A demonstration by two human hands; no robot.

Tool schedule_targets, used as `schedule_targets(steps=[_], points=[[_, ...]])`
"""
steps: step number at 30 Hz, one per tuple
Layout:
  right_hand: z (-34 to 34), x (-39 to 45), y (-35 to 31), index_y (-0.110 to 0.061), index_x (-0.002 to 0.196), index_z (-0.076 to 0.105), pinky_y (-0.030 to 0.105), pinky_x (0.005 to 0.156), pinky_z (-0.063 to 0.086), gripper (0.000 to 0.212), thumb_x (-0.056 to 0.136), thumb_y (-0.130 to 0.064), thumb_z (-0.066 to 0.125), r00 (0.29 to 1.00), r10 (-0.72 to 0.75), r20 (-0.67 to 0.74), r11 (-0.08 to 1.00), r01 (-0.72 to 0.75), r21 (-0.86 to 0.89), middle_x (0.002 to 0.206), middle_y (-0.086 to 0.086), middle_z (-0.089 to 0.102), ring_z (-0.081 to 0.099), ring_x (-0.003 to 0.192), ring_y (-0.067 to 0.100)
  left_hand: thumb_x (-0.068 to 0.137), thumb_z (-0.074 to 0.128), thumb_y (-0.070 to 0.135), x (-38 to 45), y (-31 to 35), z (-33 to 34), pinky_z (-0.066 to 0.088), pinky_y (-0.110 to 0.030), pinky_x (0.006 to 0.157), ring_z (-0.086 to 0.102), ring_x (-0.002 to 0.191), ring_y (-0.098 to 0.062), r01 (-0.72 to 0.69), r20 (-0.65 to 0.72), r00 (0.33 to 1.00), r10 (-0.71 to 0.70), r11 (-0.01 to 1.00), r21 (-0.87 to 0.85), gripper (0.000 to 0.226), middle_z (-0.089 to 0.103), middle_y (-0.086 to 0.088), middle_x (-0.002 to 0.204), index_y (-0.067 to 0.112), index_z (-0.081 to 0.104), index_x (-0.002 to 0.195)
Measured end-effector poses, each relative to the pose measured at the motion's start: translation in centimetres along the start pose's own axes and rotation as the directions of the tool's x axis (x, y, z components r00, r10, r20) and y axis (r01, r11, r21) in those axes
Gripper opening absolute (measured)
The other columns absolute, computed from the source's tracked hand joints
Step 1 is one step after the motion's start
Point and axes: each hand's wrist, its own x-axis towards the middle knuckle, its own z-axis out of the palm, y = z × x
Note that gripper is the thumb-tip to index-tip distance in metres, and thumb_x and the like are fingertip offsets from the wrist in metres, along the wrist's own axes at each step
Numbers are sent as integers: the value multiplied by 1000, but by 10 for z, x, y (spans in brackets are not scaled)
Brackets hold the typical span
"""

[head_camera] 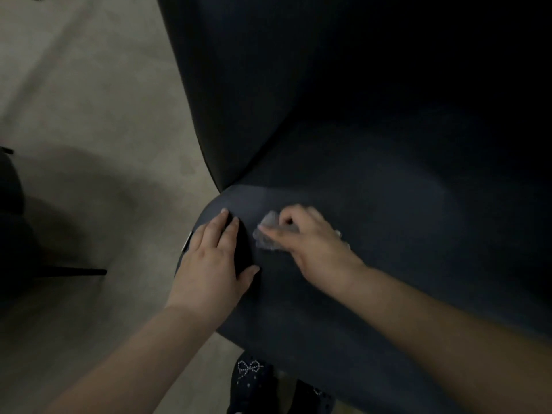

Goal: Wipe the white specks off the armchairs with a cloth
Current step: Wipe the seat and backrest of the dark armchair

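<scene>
One armchair (373, 174), dark and upholstered, fills the centre and right of the frame, and both hands are seen on the front left part of its seat, low in the middle of the frame. The cloth (267, 231), small, pale and crumpled, is bunched under the right hand (310, 243), whose fingers are curled round it and press it onto the seat. The left hand (209, 264) is laid flat just beside it at the seat edge, fingers straight and slightly spread, holding nothing. The cloth is judged to be light, soft and fully pliable; it is best gripped as a wad, with the loose edges gathered in so that none is dragged free. The seat surface is judged to be padded and yielding, so moderate pressure is advised. White specks cannot be made out in this dim, blurred view. A pale floor (89, 115) is seen at the left.
</scene>
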Motion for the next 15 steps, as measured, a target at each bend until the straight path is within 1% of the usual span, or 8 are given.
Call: schedule_targets(steps=[4,6,8,10,11,12,13,15], points=[[-1,-51,-3,-43,125,53,26,85,30,49,89,-43,20,982,59,182,996,-69,52,116,-9,39,34,105,9,81,68,45,-16,3,-10,18,-32,115,21,140,-23,3,13,1000,-3,1000,7,82,21,-3,157,17,31,148],[-7,-71,6,-51,128,46,25,88,29,57,85,-51,9,965,77,252,997,-71,-34,117,-12,36,33,108,8,84,65,45,-23,9,-17,19,-33,115,18,141,-23,-2,44,999,2,1000,0,80,18,-1,157,20,27,150],[-19,-81,11,-49,114,54,22,81,29,44,86,-54,20,966,135,221,991,-126,-56,109,-19,38,38,105,8,87,60,46,-27,18,-28,20,-32,115,16,141,-22,-7,76,997,8,1000,-17,77,16,1,158,24,23,150],[-39,-90,2,-37,91,55,27,78,36,27,85,-59,43,951,274,143,962,-270,-48,99,-16,43,44,98,8,89,58,46,-31,28,-45,20,-31,114,18,140,-22,-35,88,995,36,999,-15,73,20,1,157,24,24,150],[-49,-96,-3,-32,89,58,33,82,41,21,87,-51,53,928,360,93,933,-356,-61,101,-8,47,48,97,12,90,57,46,-33,34,-55,20,-30,113,21,140,-22,-50,87,995,51,999,-13,72,23,1,156,23,24,150],[-57,-102,-9,-27,95,63,33,87,42,13,90,-37,58,902,427,60,903,-430,30,105,0,49,50,98,18,91,56,45,-37,40,-68,22,-30,112,24,139,-22,-58,83,995,59,998,-12,71,26,1,155,22,25,150],[-68,-107,-18,-23,108,66,24,89,40,18,92,-24,57,870,493,29,860,-491,140,109,5,49,50,100,21,91,55,44,-40,46,-81,23,-30,111,26,138,-22,-64,75,995,64,998,-9,69,28,2,154,22,26,150],[-92,-117,-40,-17,124,61,-1,80,30,32,94,-11,55,801,590,-99,780,-534,326,109,5,45,51,98,15,92,53,44,-47,58,-110,26,-29,109,29,136,-22,-71,62,996,70,997,5,67,31,3,152,22,27,149]])
